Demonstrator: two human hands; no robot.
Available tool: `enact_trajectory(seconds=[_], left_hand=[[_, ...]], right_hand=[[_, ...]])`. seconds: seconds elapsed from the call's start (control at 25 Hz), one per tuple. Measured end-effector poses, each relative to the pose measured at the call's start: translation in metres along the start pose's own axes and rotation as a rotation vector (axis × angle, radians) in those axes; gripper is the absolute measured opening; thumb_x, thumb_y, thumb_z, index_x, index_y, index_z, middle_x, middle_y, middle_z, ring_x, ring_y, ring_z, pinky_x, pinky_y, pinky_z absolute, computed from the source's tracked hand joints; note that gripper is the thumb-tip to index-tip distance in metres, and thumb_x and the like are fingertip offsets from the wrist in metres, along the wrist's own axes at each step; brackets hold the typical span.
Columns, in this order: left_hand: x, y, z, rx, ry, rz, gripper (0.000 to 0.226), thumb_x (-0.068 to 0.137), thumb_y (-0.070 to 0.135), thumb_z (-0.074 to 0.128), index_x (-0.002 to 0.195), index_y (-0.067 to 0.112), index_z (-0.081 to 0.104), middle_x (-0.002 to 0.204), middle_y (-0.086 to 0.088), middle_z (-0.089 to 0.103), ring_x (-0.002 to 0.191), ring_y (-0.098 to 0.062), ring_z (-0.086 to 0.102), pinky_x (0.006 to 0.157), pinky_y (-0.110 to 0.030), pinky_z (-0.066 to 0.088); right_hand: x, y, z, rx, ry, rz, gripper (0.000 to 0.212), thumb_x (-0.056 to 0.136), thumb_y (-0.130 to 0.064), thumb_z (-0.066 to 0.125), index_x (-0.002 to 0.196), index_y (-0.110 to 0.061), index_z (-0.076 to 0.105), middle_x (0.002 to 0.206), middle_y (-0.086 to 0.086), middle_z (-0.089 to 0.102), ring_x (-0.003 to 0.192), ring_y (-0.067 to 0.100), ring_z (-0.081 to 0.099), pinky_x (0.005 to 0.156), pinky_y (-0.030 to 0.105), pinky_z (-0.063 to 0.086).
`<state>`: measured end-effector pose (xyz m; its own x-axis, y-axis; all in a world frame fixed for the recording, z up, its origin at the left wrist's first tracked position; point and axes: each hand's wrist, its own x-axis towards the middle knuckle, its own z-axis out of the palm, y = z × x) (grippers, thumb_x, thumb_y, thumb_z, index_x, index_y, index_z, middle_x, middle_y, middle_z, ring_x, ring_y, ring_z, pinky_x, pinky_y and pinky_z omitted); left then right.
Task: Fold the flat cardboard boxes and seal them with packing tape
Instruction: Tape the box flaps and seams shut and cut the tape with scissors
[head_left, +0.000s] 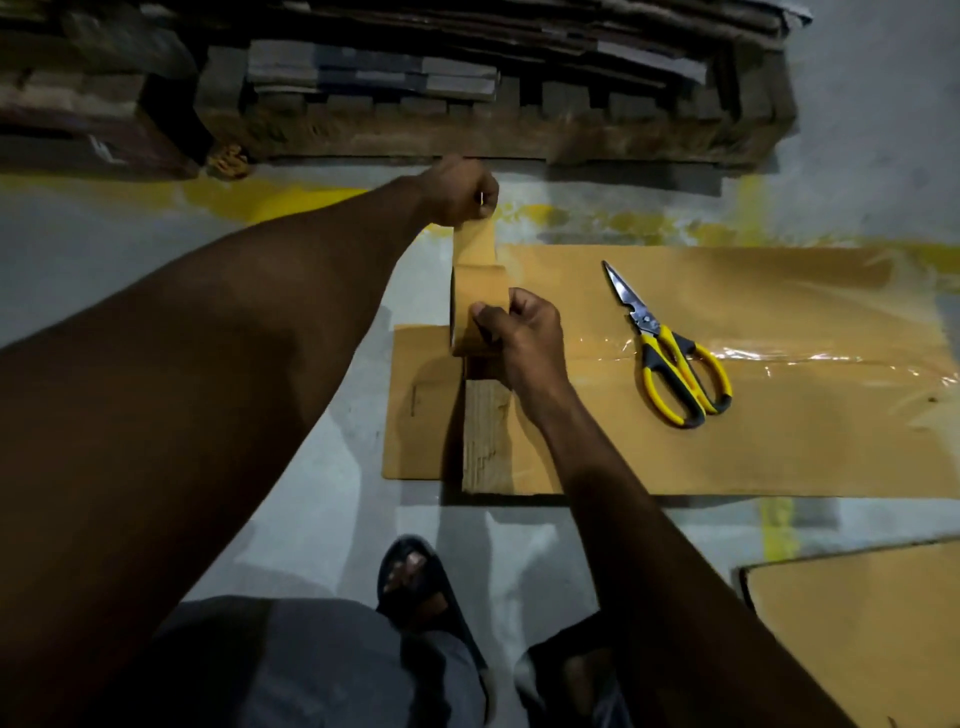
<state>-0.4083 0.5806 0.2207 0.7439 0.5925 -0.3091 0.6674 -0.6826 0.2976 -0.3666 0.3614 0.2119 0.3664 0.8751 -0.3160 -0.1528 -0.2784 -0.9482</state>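
We see the left hand reaching out to the upper middle of the frame, its fingers curled into a fist and pinching the free end of a strip of tape. The brown strip runs down from that hand to the roll of tape. The right hand, at the centre of the frame, holds the roll with its thumb on the near face and its fingers curled over the far side.

The roll hangs over the left end of a flat cardboard box, which lies on the grey floor and fills the right middle of the frame. A shiny clear band crosses the box from left to right. The yellow-handled scissors lie closed on the box, right of the right hand, apart from it.

A second sheet of cardboard lies at the lower right. A pallet loaded with flat cardboard spans the top, and a foot in a dark sandal shows at the bottom centre.
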Motion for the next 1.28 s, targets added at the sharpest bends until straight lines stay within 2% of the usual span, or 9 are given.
enact_trajectory(seconds=[0.2,0.36,0.6,0.72,0.84,1.0,1.04,1.12,1.28], left_hand=[[0.013,-0.004,0.021,0.058,-0.076,0.031,0.011,0.090,0.006,0.060,0.094,0.009,0.069,0.089,-0.009,0.064,0.090,-0.031,0.065,0.075,-0.029,0.040],[0.015,-0.004,0.025,0.064,-0.127,-0.009,0.014,0.091,0.004,0.058,0.098,0.008,0.069,0.093,-0.009,0.065,0.093,-0.029,0.065,0.076,-0.029,0.041],[0.015,-0.003,0.029,0.106,-0.165,-0.136,0.057,0.090,0.025,0.066,0.143,0.016,0.047,0.141,-0.017,0.051,0.124,-0.034,0.050,0.101,-0.037,0.039],[0.013,-0.003,0.024,-0.064,-0.058,-0.114,0.037,0.087,0.025,0.069,0.120,0.009,0.067,0.119,-0.011,0.068,0.107,-0.023,0.062,0.095,-0.035,0.046],[0.000,-0.004,0.028,-0.177,-0.071,-0.134,0.030,0.088,0.033,0.067,0.108,0.012,0.074,0.110,-0.005,0.071,0.102,-0.015,0.062,0.088,-0.026,0.045],[-0.010,-0.007,0.043,-0.202,-0.038,-0.170,0.035,0.088,0.035,0.068,0.110,0.009,0.073,0.113,-0.008,0.070,0.110,-0.019,0.061,0.085,-0.023,0.041],[-0.011,-0.005,0.042,-0.186,-0.022,-0.163,0.034,0.088,0.034,0.068,0.110,0.008,0.073,0.113,-0.009,0.071,0.109,-0.019,0.061,0.086,-0.024,0.042],[-0.015,-0.002,0.042,-0.166,-0.018,-0.151,0.034,0.089,0.034,0.067,0.109,0.008,0.073,0.113,-0.010,0.071,0.108,-0.021,0.062,0.090,-0.028,0.043],[-0.017,0.001,0.046,-0.102,0.057,-0.231,0.034,0.084,0.047,0.067,0.103,0.020,0.075,0.112,-0.006,0.071,0.113,-0.027,0.058,0.095,-0.045,0.047]], right_hand=[[0.004,0.004,0.016,0.030,0.074,0.005,0.018,0.089,-0.019,0.067,0.102,-0.006,0.070,0.088,0.003,0.071,0.085,0.019,0.067,0.081,0.047,0.058],[0.008,0.007,0.014,0.035,0.083,0.002,0.019,0.087,-0.023,0.066,0.100,-0.010,0.070,0.091,0.005,0.072,0.091,0.027,0.069,0.076,0.057,0.058],[0.004,0.011,0.015,0.002,0.068,-0.041,0.005,0.088,-0.027,0.066,0.085,-0.024,0.068,0.083,-0.005,0.071,0.084,0.020,0.070,0.072,0.055,0.059],[-0.003,0.010,0.012,-0.022,0.077,-0.068,0.019,0.092,-0.028,0.065,0.073,-0.025,0.064,0.069,-0.013,0.068,0.070,0.006,0.066,0.066,0.039,0.058],[-0.006,0.011,0.010,-0.113,0.086,-0.118,0.039,0.095,-0.028,0.064,0.058,-0.026,0.051,0.048,-0.020,0.051,0.049,-0.004,0.047,0.053,0.020,0.039],[-0.019,0.019,0.002,-0.128,-0.029,-0.102,0.016,0.091,-0.029,0.064,0.088,-0.014,0.069,0.080,-0.008,0.072,0.077,0.006,0.068,0.067,0.032,0.057],[-0.028,0.019,-0.002,-0.120,-0.035,-0.096,0.009,0.091,-0.022,0.065,0.083,-0.019,0.067,0.077,-0.013,0.071,0.074,0.002,0.067,0.065,0.025,0.055],[-0.048,0.023,-0.009,-0.150,-0.030,-0.099,0.030,0.093,-0.011,0.064,0.070,-0.029,0.055,0.060,-0.023,0.061,0.060,-0.008,0.057,0.057,0.011,0.043],[-0.064,0.026,-0.011,-0.126,-0.034,-0.087,0.015,0.092,-0.012,0.065,0.079,-0.021,0.062,0.076,-0.013,0.069,0.073,0.001,0.066,0.065,0.024,0.052]])
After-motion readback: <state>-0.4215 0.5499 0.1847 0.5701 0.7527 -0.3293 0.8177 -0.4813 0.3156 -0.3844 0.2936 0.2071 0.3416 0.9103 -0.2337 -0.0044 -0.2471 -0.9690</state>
